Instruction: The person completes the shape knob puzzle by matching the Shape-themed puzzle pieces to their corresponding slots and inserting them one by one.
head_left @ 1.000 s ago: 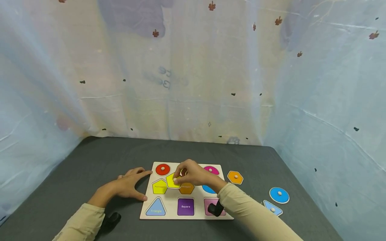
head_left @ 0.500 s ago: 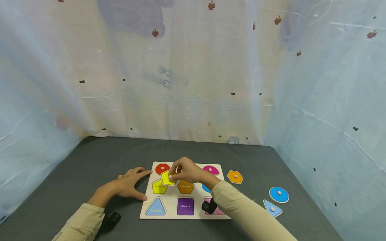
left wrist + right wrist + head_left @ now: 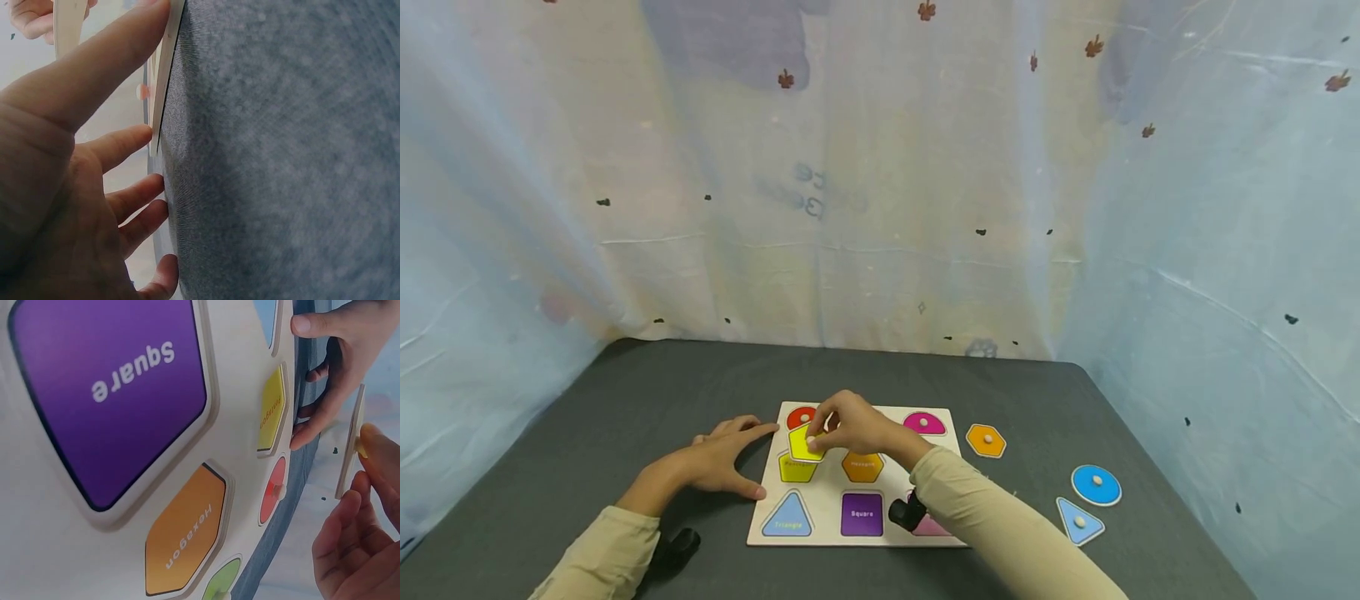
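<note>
My right hand [image 3: 857, 427] pinches a yellow pentagon puzzle piece [image 3: 805, 443] by its small knob. The right wrist view shows the piece [image 3: 351, 450] edge-on, raised off the wooden shape puzzle board [image 3: 827, 500]. In the head view it overlaps the yellow pentagon recess [image 3: 796, 474] and part of the red knobbed piece [image 3: 800, 414]. My left hand [image 3: 722, 458] spreads its fingers, thumb and index fingertips at the board's left edge. Bare recesses include the purple square [image 3: 862, 514], orange hexagon [image 3: 862, 468] and blue triangle [image 3: 787, 517]. The right forearm hides part of the board's right side.
Right of the board lie an orange hexagon piece [image 3: 986, 441], a blue round piece [image 3: 1096, 485] and a blue triangle piece [image 3: 1080, 522]. A magenta half-round piece [image 3: 924, 423] sits in the board. Patterned sheets [image 3: 865, 167] enclose the dark table [image 3: 1015, 392].
The right hand has carried the yellow pentagon piece leftward, from near the hexagon recess to over the pentagon recess. The left hand stays at the board's edge.
</note>
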A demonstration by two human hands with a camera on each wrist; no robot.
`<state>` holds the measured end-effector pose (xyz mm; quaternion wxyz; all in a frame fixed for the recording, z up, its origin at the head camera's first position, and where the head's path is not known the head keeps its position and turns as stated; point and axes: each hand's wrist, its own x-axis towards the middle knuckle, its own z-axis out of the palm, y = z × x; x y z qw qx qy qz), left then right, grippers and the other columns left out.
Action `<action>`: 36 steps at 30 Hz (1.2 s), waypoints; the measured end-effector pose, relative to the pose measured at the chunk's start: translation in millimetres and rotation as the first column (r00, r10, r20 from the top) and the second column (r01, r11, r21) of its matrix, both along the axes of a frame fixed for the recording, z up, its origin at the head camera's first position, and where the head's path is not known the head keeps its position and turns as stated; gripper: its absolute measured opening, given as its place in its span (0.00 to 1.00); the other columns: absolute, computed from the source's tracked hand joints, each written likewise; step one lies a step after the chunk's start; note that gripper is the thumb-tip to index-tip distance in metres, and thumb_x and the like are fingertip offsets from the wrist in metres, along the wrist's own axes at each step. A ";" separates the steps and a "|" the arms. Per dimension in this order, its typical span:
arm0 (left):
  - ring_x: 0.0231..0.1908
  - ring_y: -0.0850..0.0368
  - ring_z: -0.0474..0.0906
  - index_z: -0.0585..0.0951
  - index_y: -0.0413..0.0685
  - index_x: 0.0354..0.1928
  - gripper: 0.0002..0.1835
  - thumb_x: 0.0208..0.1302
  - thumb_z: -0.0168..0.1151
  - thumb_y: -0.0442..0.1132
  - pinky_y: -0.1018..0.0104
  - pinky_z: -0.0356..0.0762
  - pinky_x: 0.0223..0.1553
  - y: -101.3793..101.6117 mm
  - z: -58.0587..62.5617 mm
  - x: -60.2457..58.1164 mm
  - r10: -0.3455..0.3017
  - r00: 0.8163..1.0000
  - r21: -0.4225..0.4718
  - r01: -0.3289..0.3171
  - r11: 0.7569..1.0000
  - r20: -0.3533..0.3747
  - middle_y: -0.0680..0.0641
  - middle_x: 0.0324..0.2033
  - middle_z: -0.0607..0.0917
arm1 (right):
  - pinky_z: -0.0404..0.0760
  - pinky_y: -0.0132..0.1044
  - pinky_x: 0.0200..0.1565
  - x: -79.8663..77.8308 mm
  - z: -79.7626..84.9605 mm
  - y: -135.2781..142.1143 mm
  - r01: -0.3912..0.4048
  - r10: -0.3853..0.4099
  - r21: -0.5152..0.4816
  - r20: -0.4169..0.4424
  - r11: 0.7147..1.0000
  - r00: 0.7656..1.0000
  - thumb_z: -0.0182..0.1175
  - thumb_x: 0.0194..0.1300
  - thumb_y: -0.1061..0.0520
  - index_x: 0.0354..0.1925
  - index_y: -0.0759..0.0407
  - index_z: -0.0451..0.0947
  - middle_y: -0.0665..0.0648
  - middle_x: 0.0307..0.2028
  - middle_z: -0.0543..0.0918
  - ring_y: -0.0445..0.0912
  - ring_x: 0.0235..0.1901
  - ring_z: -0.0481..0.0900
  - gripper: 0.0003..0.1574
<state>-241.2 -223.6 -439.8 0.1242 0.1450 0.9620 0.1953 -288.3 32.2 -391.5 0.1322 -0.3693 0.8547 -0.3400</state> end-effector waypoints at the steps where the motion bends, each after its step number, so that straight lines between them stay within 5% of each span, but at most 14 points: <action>1: 0.68 0.33 0.61 0.63 0.57 0.77 0.57 0.45 0.78 0.65 0.25 0.62 0.55 -0.2 -0.3 -0.2 0.001 1.000 -0.001 -0.001 1.000 0.000 0.38 0.71 0.64 | 0.73 0.27 0.34 -0.2 -0.4 -0.7 0.003 -0.003 0.002 0.002 1.000 1.000 0.72 0.61 0.60 0.34 0.58 0.88 0.49 0.33 0.85 0.43 0.34 0.74 0.02; 19: 0.68 0.32 0.60 0.63 0.55 0.77 0.57 0.46 0.78 0.65 0.22 0.60 0.55 -1.6 1.0 0.2 -0.009 1.000 0.018 0.009 1.000 0.002 0.37 0.71 0.64 | 0.75 0.26 0.34 0.0 -1.4 -12.7 0.030 -0.030 0.017 0.021 0.999 0.999 0.72 0.61 0.60 0.35 0.60 0.89 0.51 0.33 0.84 0.49 0.35 0.77 0.04; 26: 0.68 0.31 0.60 0.63 0.55 0.77 0.57 0.46 0.78 0.65 0.22 0.60 0.54 -3.4 1.3 2.0 -0.022 1.000 0.014 0.022 1.000 0.002 0.35 0.71 0.63 | 0.77 0.26 0.36 2.4 -2.1 -17.9 0.018 -0.018 0.027 0.023 0.999 1.000 0.72 0.62 0.59 0.37 0.60 0.89 0.49 0.33 0.83 0.40 0.33 0.75 0.05; 36: 0.68 0.31 0.61 0.63 0.54 0.77 0.55 0.48 0.78 0.62 0.25 0.62 0.53 -1.4 5.5 4.4 -0.026 1.000 0.028 0.026 0.999 -0.005 0.36 0.71 0.64 | 0.76 0.26 0.35 1.8 -4.3 -25.3 0.039 -0.038 0.089 -0.004 0.995 0.999 0.73 0.60 0.59 0.33 0.59 0.89 0.49 0.30 0.84 0.42 0.33 0.76 0.03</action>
